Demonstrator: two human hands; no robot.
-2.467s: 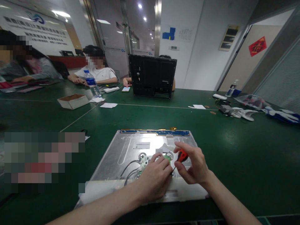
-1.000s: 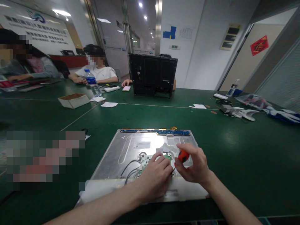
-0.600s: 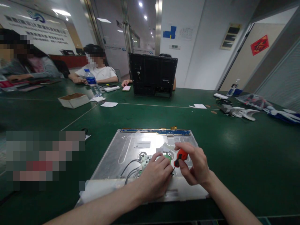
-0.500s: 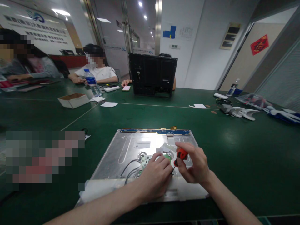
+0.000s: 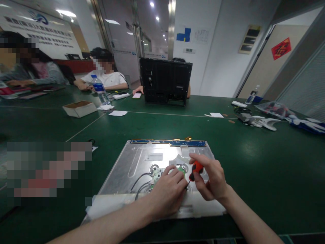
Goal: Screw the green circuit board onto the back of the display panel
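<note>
A silver metal display panel (image 5: 132,169) lies back side up on the green table (image 5: 254,162) in front of me. My right hand (image 5: 212,179) is closed round a small screwdriver (image 5: 195,168) with an orange and black handle, its tip pointing down at the panel beside a small green circuit board (image 5: 157,174). My left hand (image 5: 166,193) rests curled on that board, fingers pressed down on it; what lies under them is hidden. Black wires (image 5: 141,183) run from the board across the panel.
A black monitor back cover (image 5: 165,81) stands upright further off. A cardboard box (image 5: 79,109), water bottle (image 5: 99,89) and paper slips lie to the left. Cables and white parts (image 5: 256,120) lie at the right. Other people sit along the table's far left.
My right hand's fingers have shifted slightly on the screwdriver handle, which has tilted a little. My left hand has stayed on the board.
</note>
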